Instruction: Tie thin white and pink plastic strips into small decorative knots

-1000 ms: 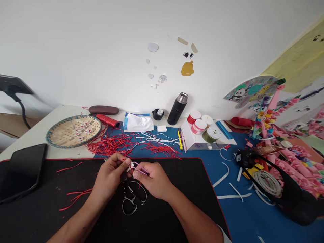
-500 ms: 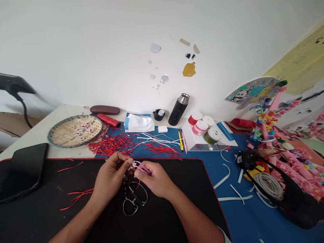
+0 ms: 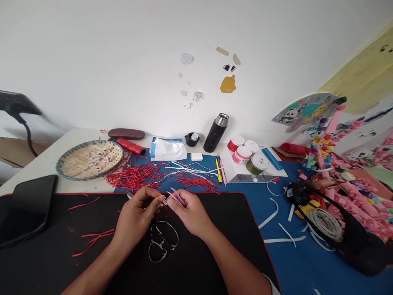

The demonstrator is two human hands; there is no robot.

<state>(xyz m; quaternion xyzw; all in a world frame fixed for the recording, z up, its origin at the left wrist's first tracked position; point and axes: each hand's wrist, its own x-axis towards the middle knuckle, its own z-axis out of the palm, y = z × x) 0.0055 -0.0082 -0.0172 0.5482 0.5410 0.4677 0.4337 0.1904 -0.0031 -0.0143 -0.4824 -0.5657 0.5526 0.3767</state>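
My left hand (image 3: 136,215) and my right hand (image 3: 187,211) meet low in the middle, above a black desk mat (image 3: 61,241). Lilac paper strips (image 3: 176,197) stick out from my right fingertips. A small white piece (image 3: 165,200) sits between both hands, pinched at my left fingertips. A thin metal tip (image 3: 129,195) pokes out past my left hand, though its tool is hidden. Black-handled scissors (image 3: 161,241) lie on the mat just below my hands, their blades out of sight.
Loose red strips (image 3: 93,239) lie on the mat, and more red and white strips (image 3: 138,176) spread over a blue mat behind it. A woven basket (image 3: 89,159), black phone (image 3: 27,209), paint jars (image 3: 242,153) and pink paper crafts (image 3: 362,209) surround the work area.
My hands have moved slightly apart. The lilac strips now point more upward, and my right hand has shifted a little to the right. The scissors stay in place.
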